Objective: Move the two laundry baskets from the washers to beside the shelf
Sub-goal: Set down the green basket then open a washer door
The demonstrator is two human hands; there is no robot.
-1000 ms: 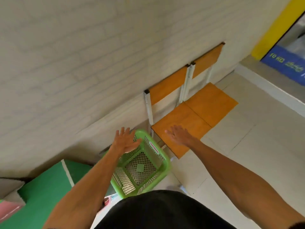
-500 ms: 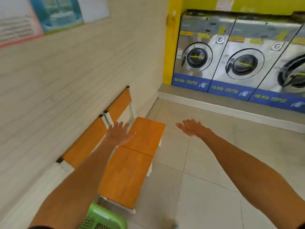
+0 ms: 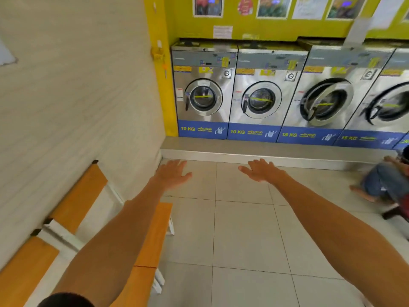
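With the orange chairs [image 3: 152,235] close on my left and both my left hand [image 3: 171,173] and right hand [image 3: 260,171] spread open and empty, I'd walk straight over the floor [image 3: 243,229] toward the washers [image 3: 261,91], scanning for a laundry basket, since none shows here.

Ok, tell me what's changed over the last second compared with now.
The view swung up from the green basket by the wall, now out of frame, to the washers. The orange chairs slid to lower left. A seated person came into view at right. Unchanged: left hand and right hand stay open, outstretched, holding nothing.
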